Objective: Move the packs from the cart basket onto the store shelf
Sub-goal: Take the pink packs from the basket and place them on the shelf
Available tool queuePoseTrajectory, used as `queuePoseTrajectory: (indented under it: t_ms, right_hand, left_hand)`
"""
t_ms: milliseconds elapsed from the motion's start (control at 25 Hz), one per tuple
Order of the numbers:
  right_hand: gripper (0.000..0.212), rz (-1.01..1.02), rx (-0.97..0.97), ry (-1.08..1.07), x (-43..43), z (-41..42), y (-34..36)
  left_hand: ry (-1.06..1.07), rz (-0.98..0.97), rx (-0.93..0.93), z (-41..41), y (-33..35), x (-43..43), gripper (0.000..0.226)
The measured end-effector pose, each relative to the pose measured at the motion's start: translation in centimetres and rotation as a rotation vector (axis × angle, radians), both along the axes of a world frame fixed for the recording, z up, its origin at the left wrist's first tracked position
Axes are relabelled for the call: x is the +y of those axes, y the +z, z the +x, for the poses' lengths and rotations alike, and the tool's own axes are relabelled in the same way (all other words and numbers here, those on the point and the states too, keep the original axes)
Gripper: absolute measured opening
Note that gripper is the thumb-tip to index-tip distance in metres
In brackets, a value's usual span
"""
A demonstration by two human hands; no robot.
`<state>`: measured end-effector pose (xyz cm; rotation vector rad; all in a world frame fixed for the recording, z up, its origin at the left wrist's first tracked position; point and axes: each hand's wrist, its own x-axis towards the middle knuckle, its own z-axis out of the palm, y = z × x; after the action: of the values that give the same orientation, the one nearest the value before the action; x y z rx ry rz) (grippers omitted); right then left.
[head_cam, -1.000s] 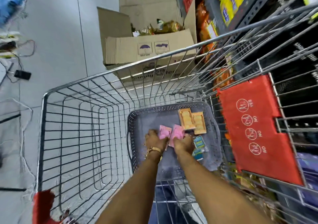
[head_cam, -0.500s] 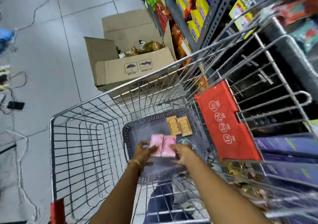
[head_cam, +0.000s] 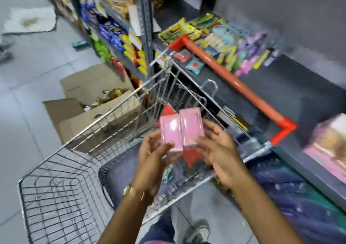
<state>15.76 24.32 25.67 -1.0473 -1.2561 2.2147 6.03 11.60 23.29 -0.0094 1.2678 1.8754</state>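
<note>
I have lifted the two pink packs [head_cam: 180, 129] out of the grey basket [head_cam: 119, 170] and they now sit above the cart [head_cam: 56, 187], so the pick looks done and the shelf [head_cam: 292, 78] comes next. My left hand [head_cam: 149, 161] pinches one, my right hand [head_cam: 215, 150] the other. They are side by side, touching, long axes pointing away from me.

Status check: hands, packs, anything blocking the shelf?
Left hand and right hand each hold one pink pack, side by side above the cart. Shelf not reached. Cart's red handle lies between.
</note>
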Motion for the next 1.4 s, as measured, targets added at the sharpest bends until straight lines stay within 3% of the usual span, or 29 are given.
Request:
queuePoseTrajectory:
  t_ms: [160, 320, 440, 600, 680, 760, 840, 920, 1040, 1200, 1400]
  right_hand:
    - [0.062, 0.216, 0.1, -0.182, 2.0, 7.3, 5.7]
    - [0.042, 0.459, 0.136, -0.377, 3.5, 14.8, 8.3]
    - [0.032, 0.552, 0.037, -0.598, 5.2, 20.0, 7.4]
    - [0.041, 0.442, -0.185, -0.774, 9.1, 24.0, 3.9]
    - [0.043, 0.409, -0.285, -0.769, 11.1, 24.8, 2.8]
    - [0.038, 0.605, -0.715, -0.64, 12.6, 24.9, 1.9]
    - [0.03, 0.783, -1.14, -0.483, 13.2, 24.8, 1.3]
    - [0.029, 0.873, -1.321, -0.397, 13.1, 24.6, 1.2]
    - [0.029, 0.946, -1.371, -0.337, 12.7, 24.4, 1.0]
    - [0.026, 0.961, -1.434, -0.255, 12.5, 24.1, 0.8]
    - [0.037, 0.92, -1.464, -0.218, 12.3, 23.9, 1.8]
  left_hand:
    - [-0.185, 0.16, 0.145, 3.9, 6.4, 5.7, 0.037]
    - [-0.465, 0.312, 0.133, 9.5, 8.6, 11.5, 0.041]
    - [-0.66, 0.341, 0.194, 14.7, 8.1, 16.0, 0.038]
    - [-0.815, 0.21, 0.336, 19.8, 5.8, 21.3, 0.03]
    - [-0.84, 0.138, 0.46, 21.0, 4.8, 23.9, 0.034]
    - [-0.82, 0.018, 0.7, 21.3, 4.3, 26.0, 0.044]
    - [-0.847, -0.168, 1.066, 21.2, 3.7, 27.3, 0.052]
    - [-0.903, -0.34, 1.472, 20.9, 3.0, 27.3, 0.053]
    - [-0.863, -0.376, 1.847, 21.1, 2.5, 26.9, 0.042]
    - [-0.823, -0.394, 1.95, 21.5, 2.7, 27.4, 0.033]
    - [-0.857, -0.392, 2.011, 21.0, 3.6, 26.5, 0.038]
